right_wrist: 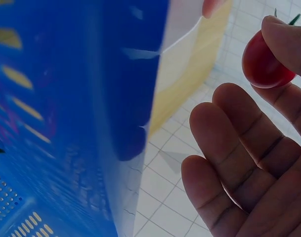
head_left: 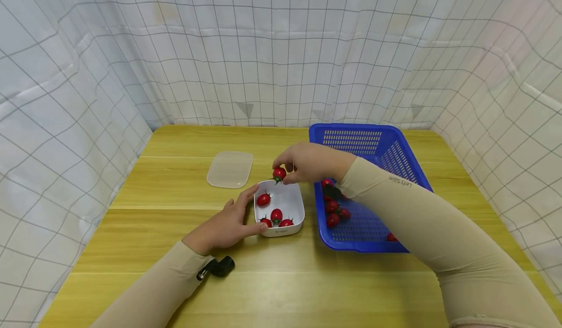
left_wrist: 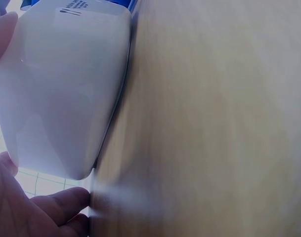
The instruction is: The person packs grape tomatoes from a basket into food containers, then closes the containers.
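Pinched at the fingertips of the right hand point(head_left: 309, 162), near the centre of the head view: one small red cherry tomato with a green stalk point(head_left: 279, 174), held just above the far rim of a white rounded-rectangular plastic container point(head_left: 290, 202). Seen again at the upper right of the right wrist view, between thumb and forefinger, other fingers loosely spread. Inside the container, four more red cherry tomatoes point(head_left: 264, 199) — toward its left and near sides. Left hand point(head_left: 228, 225) flat on the table, relaxed, thumb and fingers straight against the container's left wall and near corner. To the right, just beside the container, a blue perforated plastic basket point(head_left: 397, 164) with further tomatoes at its near left. Upper left of the container, lying apart: a translucent rectangular lid point(head_left: 230, 169). Underneath everything, a yellowish wooden tabletop point(head_left: 167, 181) — enclosed on three sides by white cloth with a dark grid pattern point(head_left: 272, 50).
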Motion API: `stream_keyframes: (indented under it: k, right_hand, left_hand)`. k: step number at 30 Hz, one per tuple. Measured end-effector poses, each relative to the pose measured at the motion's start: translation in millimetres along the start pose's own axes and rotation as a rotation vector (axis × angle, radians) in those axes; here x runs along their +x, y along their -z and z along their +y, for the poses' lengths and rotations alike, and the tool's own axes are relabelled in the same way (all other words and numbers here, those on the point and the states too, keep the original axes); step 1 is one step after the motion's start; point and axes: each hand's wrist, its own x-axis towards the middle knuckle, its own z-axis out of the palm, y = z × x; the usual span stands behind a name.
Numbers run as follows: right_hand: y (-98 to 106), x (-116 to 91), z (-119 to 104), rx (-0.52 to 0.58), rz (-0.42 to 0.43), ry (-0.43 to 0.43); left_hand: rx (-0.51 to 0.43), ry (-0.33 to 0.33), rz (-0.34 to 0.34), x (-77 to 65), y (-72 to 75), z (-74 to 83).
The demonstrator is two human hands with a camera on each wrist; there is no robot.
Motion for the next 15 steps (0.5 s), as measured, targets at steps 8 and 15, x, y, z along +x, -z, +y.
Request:
stream_keyframes:
  k: [8, 15]
  right_hand:
    - [-2.8, 0.0, -0.6, -0.003, -0.017, -0.012]
    - [-6.4, -0.3, -0.7, -0.008, -0.02, -0.004]
  left_hand:
    - [0.003, -0.003, 0.002, -0.1, 0.0, 0.3]
    - [0.024, -0.009, 0.002, -0.6, 0.0, 0.3]
